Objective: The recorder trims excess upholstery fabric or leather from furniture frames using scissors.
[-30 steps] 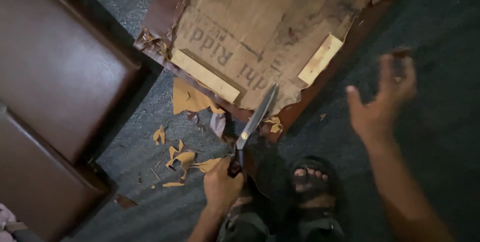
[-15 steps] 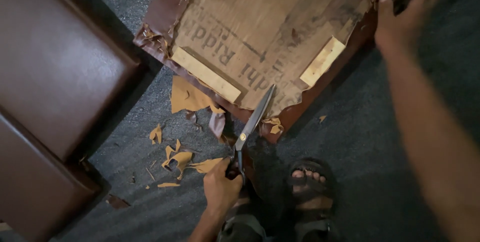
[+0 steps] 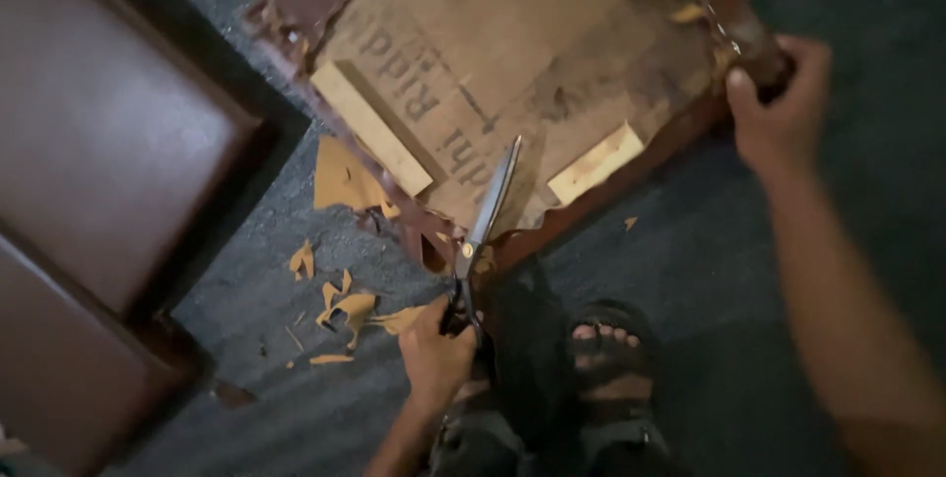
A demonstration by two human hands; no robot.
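**A:** Right, starting at the left edge: two dark brown padded panels (image 3: 108,171) lie side by side on the grey floor (image 3: 690,270). Just right of them, tan scraps (image 3: 345,305) are scattered over the floor, with one bigger tan piece (image 3: 340,176) tucked against the board's lower left edge.

**B:** And the board itself?

**A:** Big cardboard-backed seat board (image 3: 552,53), lying flat, face down, filling the top middle. Brown covering wraps its rim, and pale wooden blocks (image 3: 370,127) sit on its back: one left, one lower right, one at the top.

**B:** Left hand?

**A:** The left hand (image 3: 434,344) is low in the centre, its grip closed around the dark handles of long scissors (image 3: 483,226). The blades point up and away, lying over the board's near edge, blades together as far as I can see.

**B:** Further right?

**A:** A sandalled foot (image 3: 606,359) on the floor, just right of that hand. Then the right hand (image 3: 778,107), upper right, grip clamped on the board's far right corner, fingers curled over the brown rim.
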